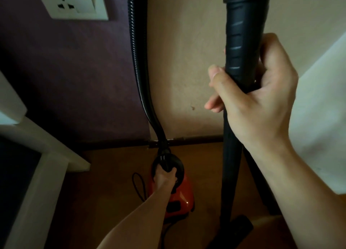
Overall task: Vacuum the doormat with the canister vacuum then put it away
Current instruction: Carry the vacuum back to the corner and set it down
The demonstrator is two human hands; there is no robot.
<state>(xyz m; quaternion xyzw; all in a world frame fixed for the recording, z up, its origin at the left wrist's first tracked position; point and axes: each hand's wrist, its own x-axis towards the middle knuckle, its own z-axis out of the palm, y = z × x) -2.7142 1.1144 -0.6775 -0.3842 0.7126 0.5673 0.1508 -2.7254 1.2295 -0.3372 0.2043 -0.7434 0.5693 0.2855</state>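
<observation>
Hands both busy: right hand grips wand, left hand holds canister handle.

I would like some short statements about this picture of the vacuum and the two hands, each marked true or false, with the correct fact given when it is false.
1. The right hand grips the black wand. True.
2. The left hand rests on the wall socket. False: it is low down, closed on the black handle of the canister.
3. The canister is blue. False: its body is red-orange.
4. A ribbed black hose runs up from the canister along the wall. True.
5. A plug sits in the wall socket. False: its holes are empty.
</observation>
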